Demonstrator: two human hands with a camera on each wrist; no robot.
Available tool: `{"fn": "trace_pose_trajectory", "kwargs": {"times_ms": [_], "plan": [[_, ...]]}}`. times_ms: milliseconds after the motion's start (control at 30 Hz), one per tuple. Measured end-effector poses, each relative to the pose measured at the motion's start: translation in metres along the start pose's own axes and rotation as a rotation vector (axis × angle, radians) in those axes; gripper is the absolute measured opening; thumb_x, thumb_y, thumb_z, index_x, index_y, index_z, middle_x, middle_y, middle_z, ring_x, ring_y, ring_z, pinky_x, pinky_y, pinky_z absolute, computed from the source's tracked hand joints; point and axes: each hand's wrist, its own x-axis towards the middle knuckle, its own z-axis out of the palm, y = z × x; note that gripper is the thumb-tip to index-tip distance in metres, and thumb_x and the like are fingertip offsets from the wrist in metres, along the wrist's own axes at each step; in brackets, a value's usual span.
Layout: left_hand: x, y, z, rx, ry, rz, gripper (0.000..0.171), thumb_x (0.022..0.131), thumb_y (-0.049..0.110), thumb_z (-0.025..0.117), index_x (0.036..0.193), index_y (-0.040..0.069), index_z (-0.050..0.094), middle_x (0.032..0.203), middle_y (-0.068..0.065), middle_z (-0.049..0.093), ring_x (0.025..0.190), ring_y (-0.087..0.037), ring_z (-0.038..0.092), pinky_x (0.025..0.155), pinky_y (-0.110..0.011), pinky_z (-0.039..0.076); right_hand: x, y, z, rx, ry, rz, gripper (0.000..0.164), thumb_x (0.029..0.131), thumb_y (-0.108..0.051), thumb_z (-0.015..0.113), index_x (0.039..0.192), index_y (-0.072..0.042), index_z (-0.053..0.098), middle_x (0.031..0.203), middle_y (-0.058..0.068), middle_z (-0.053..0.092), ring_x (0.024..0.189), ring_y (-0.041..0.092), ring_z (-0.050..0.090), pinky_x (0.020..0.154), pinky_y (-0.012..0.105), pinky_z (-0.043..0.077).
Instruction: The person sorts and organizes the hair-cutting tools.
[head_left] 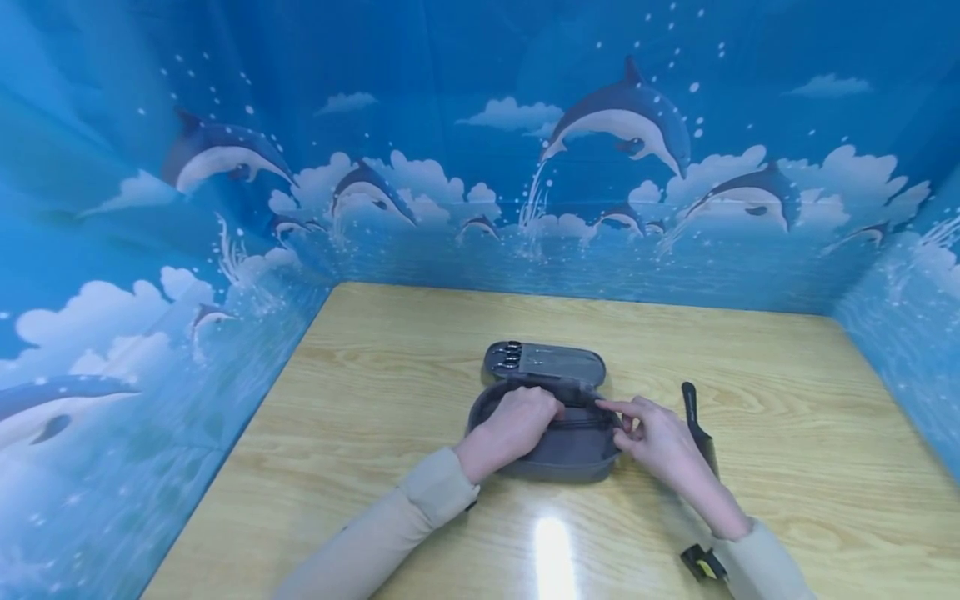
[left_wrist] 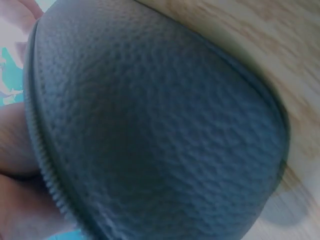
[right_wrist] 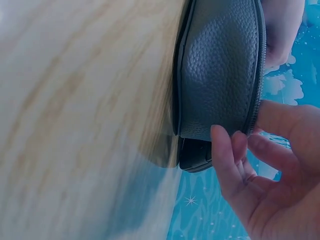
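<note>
A dark grey zippered case point(head_left: 558, 469) with a pebbled outside stands open on the table. Its lid point(head_left: 577, 367) is folded back, and tools with ring handles point(head_left: 510, 355) sit in a lid pocket. My left hand point(head_left: 517, 421) reaches over the rim into the case, its fingertips hidden inside; I cannot tell whether they hold anything. At the right end, my right hand point(head_left: 654, 433) pinches the case's rim between thumb and fingers. The right wrist view shows those fingers point(right_wrist: 224, 162) against the outer wall beside the zipper point(right_wrist: 257, 95).
A black comb point(head_left: 691, 408) with a handle lies right of the case, partly behind my right forearm. Blue dolphin-print sheets point(head_left: 480, 167) wall the light wood table point(head_left: 390, 350) at the back and sides.
</note>
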Motion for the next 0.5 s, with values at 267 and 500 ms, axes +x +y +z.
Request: {"fn": "trace_pose_trajectory", "kwargs": {"times_ms": [267,500], "plan": [[-0.0035,0.0004,-0.0033,-0.016,-0.09,0.032,0.034,0.098,0.011,0.067,0.131,0.021,0.07,0.116,-0.001,0.072,0.099,-0.013,0.07,0.077,-0.026,0.058,-0.0004,0.0004,0.0004,-0.003,0.003,-0.01,0.045,0.083,-0.002,0.072,0.127,-0.013,0.072,0.08,-0.004,0.054,0.055,0.005,0.046,0.044,0.022,0.036],[-0.0072,-0.0002,-0.0027,-0.043,-0.107,0.033,0.027,0.097,0.021,0.071,0.124,0.02,0.075,0.112,0.0,0.073,0.099,-0.012,0.07,0.08,-0.024,0.058,-0.0002,0.0025,0.0001,0.022,-0.004,-0.002,0.046,0.083,-0.002,0.072,0.127,-0.013,0.072,0.08,-0.004,0.054,0.055,0.005,0.045,0.044,0.021,0.036]]}}
